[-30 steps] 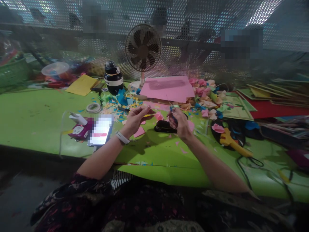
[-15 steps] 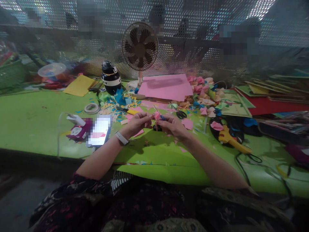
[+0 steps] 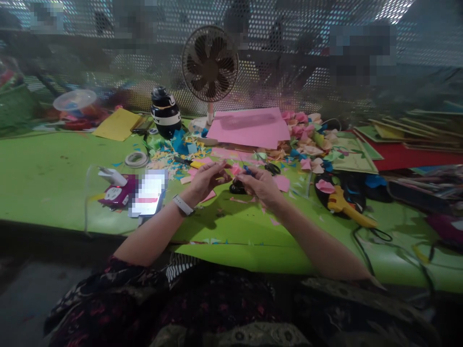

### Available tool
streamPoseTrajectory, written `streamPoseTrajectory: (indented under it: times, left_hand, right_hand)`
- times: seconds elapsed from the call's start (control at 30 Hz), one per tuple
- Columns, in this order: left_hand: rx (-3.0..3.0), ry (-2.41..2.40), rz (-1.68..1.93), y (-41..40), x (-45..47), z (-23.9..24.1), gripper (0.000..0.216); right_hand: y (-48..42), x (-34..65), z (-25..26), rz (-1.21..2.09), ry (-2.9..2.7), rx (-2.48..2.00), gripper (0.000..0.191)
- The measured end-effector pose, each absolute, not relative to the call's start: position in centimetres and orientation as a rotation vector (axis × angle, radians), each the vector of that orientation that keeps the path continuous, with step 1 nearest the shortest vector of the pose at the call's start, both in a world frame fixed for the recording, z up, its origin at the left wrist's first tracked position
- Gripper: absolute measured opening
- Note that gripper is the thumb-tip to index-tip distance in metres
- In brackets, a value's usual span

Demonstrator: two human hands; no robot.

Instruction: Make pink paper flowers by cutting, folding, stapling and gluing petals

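My right hand (image 3: 262, 185) is closed around a slim blue-handled tool (image 3: 248, 169), its thin tip pointing up and left. A small crumpled piece of pink paper (image 3: 235, 170) sits at the fingertips of this hand. Just left of it, my left hand (image 3: 209, 180) has its fingers stretched out and apart, with nothing visible in them. Beneath the hands, a black object (image 3: 237, 187) lies on the table, partly covered. A thin pink paper strip (image 3: 238, 200) rests in front of it. Black-handled scissors (image 3: 272, 168) lie behind my right hand.
Paper scraps (image 3: 166, 156), a black bottle (image 3: 165, 113), a fan (image 3: 210, 65) and pink sheets (image 3: 249, 126) stand or lie behind. Leftward are a tape roll (image 3: 136, 159), a phone (image 3: 148, 195) and a purple power block (image 3: 117, 193). A yellow glue gun (image 3: 343, 207) with a cord lies right.
My left fingers have come off the pink paper and spread. The strip that hung between the hands now appears on the table. The view has tilted slightly.
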State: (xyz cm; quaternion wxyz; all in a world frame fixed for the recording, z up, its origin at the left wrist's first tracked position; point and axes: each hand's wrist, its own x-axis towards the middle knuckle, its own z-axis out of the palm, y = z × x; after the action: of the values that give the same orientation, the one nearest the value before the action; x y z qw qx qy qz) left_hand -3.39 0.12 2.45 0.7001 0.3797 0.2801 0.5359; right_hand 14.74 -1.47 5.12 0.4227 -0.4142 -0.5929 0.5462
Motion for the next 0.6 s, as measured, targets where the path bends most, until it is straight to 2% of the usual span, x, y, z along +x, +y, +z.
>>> streamPoseTrajectory:
  times: [0.1, 0.2, 0.3, 0.43, 0.6]
  left_hand:
    - [0.858, 0.701, 1.321, 0.4, -3.7, 2.9, 0.029]
    - [0.835, 0.798, 1.393, 0.7, -3.9, 3.2, 0.028]
    - [0.812, 0.866, 1.449, 0.9, -4.1, 3.4, 0.025]
    - [0.812, 0.913, 1.501, 1.1, -4.3, 3.6, 0.026]
    - [0.844, 0.873, 1.530, 1.3, -4.5, 3.3, 0.024]
  right_hand:
    - [-0.9, 16.1, 6.2, 1.206, -1.760, -1.081, 0.022]
    - [-0.7, 17.0, 7.0, 1.048, -2.303, -1.129, 0.020]
    - [-1.4, 16.5, 6.9, 0.693, -2.674, -1.271, 0.023]
    - [-2.5, 14.8, 6.0, 0.282, -2.914, -1.458, 0.031]
    - [-2.6, 13.7, 5.1, 0.157, -2.983, -1.545, 0.029]
